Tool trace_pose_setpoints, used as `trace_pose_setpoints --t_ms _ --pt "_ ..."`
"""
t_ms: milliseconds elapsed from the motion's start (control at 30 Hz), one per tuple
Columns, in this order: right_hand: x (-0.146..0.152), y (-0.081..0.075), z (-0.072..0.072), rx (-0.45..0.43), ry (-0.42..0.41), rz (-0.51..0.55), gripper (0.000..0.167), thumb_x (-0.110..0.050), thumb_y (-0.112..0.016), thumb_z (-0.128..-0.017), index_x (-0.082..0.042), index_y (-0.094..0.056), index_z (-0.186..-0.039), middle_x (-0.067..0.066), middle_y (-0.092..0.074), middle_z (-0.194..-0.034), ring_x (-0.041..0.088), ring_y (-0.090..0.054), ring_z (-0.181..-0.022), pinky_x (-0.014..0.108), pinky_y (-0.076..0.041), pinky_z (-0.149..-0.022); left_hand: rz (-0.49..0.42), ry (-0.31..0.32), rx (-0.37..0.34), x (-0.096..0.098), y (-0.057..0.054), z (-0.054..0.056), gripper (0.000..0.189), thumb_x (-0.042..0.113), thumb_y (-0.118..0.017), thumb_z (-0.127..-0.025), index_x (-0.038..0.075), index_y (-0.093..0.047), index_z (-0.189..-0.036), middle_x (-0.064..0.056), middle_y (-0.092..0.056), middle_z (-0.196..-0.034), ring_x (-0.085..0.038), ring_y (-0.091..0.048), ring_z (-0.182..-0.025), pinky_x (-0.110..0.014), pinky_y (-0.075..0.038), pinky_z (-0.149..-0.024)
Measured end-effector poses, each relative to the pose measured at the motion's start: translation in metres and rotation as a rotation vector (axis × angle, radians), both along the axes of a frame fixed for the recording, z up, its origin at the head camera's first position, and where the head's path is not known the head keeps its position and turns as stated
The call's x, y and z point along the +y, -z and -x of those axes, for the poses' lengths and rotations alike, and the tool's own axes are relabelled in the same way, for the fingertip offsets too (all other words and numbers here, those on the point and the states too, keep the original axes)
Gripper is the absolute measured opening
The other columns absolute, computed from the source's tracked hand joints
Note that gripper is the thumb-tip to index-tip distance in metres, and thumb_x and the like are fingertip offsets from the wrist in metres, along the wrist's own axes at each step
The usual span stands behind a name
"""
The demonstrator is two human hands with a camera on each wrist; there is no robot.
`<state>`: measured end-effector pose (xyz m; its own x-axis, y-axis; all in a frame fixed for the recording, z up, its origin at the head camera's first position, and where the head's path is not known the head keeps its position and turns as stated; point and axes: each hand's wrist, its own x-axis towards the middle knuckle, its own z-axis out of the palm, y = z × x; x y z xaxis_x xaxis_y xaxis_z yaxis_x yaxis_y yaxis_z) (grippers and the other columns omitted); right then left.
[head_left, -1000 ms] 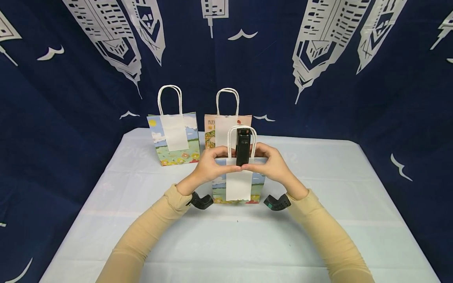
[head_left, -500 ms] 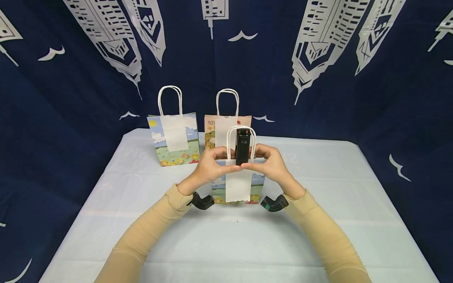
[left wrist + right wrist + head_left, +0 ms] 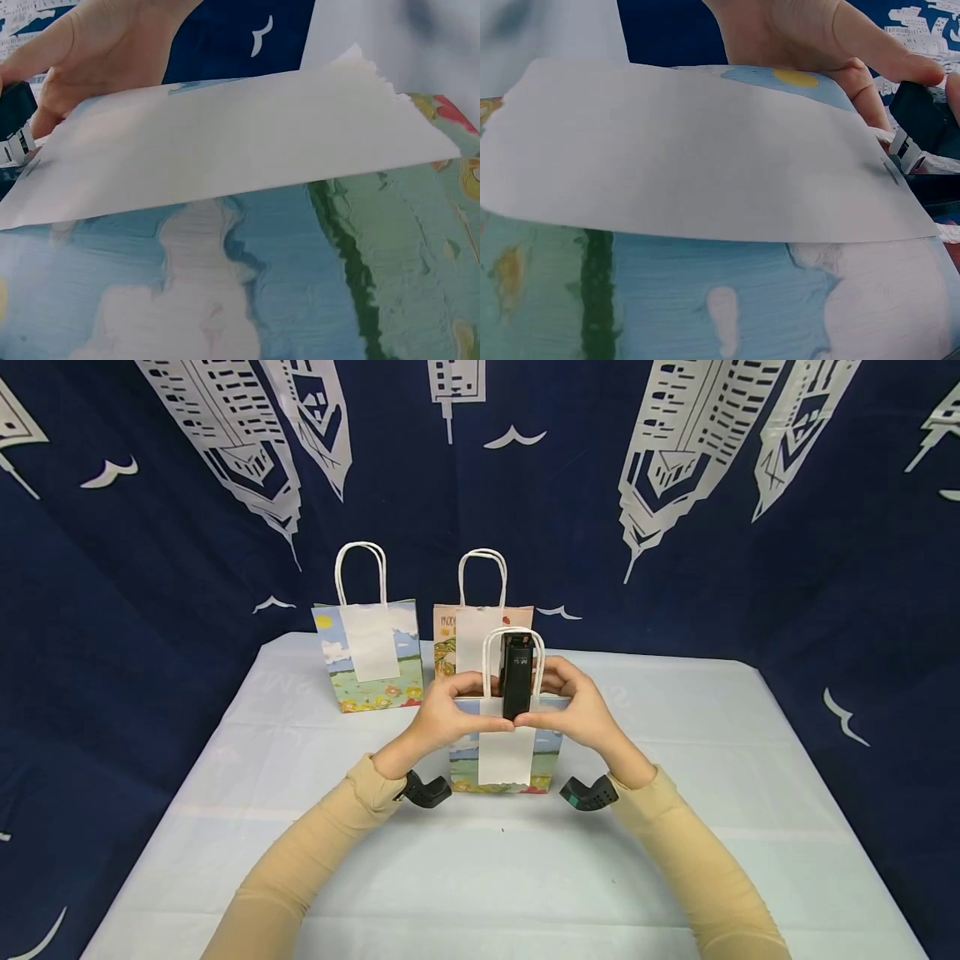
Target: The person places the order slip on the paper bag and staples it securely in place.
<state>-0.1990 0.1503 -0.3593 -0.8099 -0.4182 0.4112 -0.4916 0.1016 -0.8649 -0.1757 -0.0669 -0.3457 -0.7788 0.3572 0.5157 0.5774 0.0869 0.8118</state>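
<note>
In the head view a black stapler (image 3: 516,672) stands upright at the top edge of a landscape-printed paper bag (image 3: 465,764), between its white twisted handles (image 3: 487,664). My left hand (image 3: 444,708) and right hand (image 3: 583,708) grip it from both sides, thumbs at its lower near end, other fingers behind. A white paper slip (image 3: 506,756) hangs on the bag's front. In the wrist views the stapler's metal end (image 3: 907,152) meets the slip's top edge. Much of the fingers is hidden behind the bag and stapler.
A similar landscape bag (image 3: 408,672) with a white slip stands at the back left. Behind the hands is a peach-coloured bag (image 3: 444,631), partly hidden. All stand on a white-covered table (image 3: 675,843), with a dark blue printed cloth (image 3: 555,527) behind.
Both thumbs have shifted slightly down, and the stapler's near end sits a little lower. The right hand has moved slightly right. The bags stay in place.
</note>
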Motion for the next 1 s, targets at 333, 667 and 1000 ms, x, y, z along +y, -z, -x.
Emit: trace_pose_setpoints --t_ms 333,667,1000 --pt "-0.0012 -0.0012 -0.0049 0.158 -0.031 0.122 0.074 0.002 -0.084 -0.065 0.009 -0.030 -0.115 0.005 -0.047 -0.123 0.017 -0.065 -0.091 0.033 -0.054 -0.079 -0.038 0.032 0.018 0.0014 0.0026 0.0019 0.043 -0.010 -0.081 -0.063 -0.009 -0.065 -0.103 -0.022 -0.066 -0.101 -0.029 -0.065 -0.093 -0.035 -0.052 -0.083" --pt "0.0007 -0.0039 -0.0055 0.155 0.018 0.017 0.077 0.004 -0.084 -0.064 0.001 -0.049 -0.132 0.007 -0.052 -0.125 0.015 -0.062 -0.097 0.030 -0.048 -0.090 -0.028 0.028 0.019 0.0018 0.0015 0.0008 0.043 -0.011 -0.081 -0.063 -0.009 -0.065 -0.103 -0.022 -0.066 -0.101 -0.029 -0.065 -0.093 -0.035 -0.052 -0.083" --pt "-0.0030 -0.0074 -0.0066 0.221 0.023 0.040 0.068 0.018 -0.081 -0.057 0.015 -0.052 -0.119 0.026 -0.042 -0.125 0.014 -0.051 -0.110 0.027 -0.047 -0.089 0.046 0.032 -0.012 -0.0022 -0.0020 -0.0013 0.047 -0.008 -0.081 -0.066 -0.009 -0.064 -0.109 -0.021 -0.066 -0.106 -0.032 -0.061 -0.100 -0.033 -0.049 -0.088"
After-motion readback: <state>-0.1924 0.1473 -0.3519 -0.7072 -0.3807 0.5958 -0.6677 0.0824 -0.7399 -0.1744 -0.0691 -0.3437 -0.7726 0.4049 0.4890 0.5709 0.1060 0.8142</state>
